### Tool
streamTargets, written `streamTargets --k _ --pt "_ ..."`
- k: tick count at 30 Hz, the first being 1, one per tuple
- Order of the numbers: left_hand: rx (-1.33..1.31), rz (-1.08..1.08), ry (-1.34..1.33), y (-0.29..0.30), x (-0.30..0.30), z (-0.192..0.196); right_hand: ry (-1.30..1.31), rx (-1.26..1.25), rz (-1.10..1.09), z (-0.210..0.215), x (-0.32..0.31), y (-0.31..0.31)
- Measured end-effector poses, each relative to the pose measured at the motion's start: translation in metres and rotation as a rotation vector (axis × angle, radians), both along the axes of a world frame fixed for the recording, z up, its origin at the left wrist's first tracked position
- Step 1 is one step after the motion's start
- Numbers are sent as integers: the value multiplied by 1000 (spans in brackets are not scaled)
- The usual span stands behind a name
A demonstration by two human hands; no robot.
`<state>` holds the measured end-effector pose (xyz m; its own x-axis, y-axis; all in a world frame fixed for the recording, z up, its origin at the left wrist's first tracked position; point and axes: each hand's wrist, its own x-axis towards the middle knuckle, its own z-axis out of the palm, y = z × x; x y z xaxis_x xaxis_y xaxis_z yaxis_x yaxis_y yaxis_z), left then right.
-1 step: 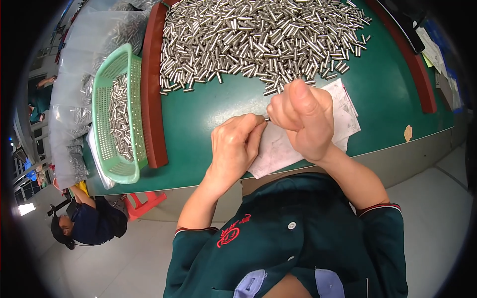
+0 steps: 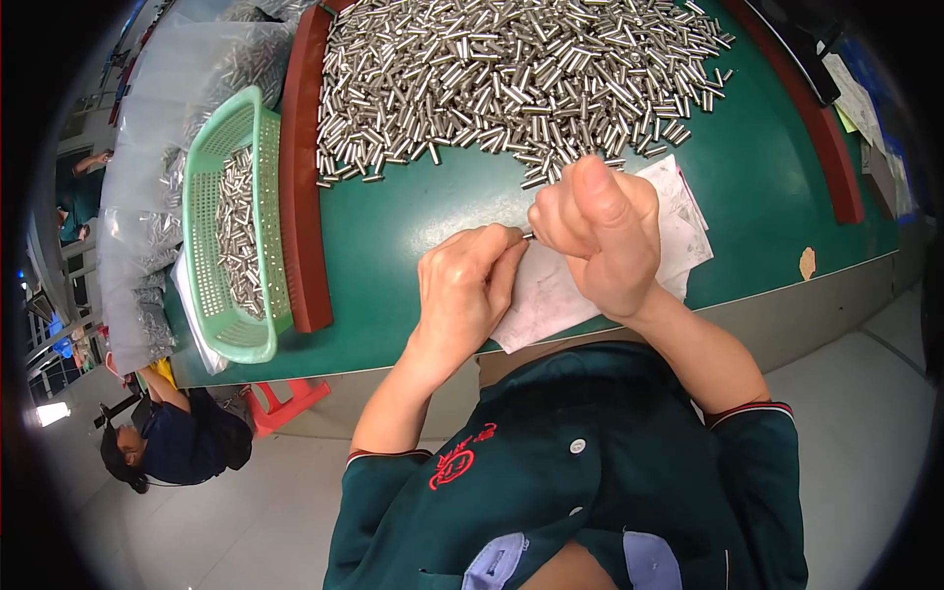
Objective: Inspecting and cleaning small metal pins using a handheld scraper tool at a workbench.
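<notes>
Between thumb and forefinger, my left hand point(image 2: 460, 280) pinches a small metal pin point(image 2: 529, 236); only a short dark end of it shows. That end reaches to the curled fingers of my right hand point(image 2: 615, 241), which is closed with its thumb raised. What the right fingers hold, if anything, is hidden. Beneath both hands lies a smudged white sheet point(image 2: 546, 300) on the green tabletop point(image 2: 383, 231). Just beyond them spreads a large heap of shiny cylindrical metal pins point(image 2: 511, 79).
To the left, a pale green plastic basket point(image 2: 258, 339) holds more pins, beside a red-brown rail point(image 2: 300, 197). Clear bags of metal parts point(image 2: 147, 226) stand past it. Another rail point(image 2: 831, 162) bounds the right side. A person point(image 2: 187, 433) sits at lower left near a red stool point(image 2: 285, 405).
</notes>
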<state>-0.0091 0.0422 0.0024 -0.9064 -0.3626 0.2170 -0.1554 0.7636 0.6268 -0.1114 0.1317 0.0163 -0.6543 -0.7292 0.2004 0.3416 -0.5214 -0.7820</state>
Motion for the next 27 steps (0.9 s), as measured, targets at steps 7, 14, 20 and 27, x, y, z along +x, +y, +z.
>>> streamTargets --k 7,14,20,27 --pt "684 172 69 -6 9 3 -104 -96 -13 -12 -6 7" --pt "1688 31 225 -37 20 -2 -179 -120 5 -10 -4 6" --pt "1664 56 201 -37 16 4 -181 -105 -8 -8 -6 6" --pt "991 129 68 -71 -2 9 -180 -102 7 -8 -6 6"
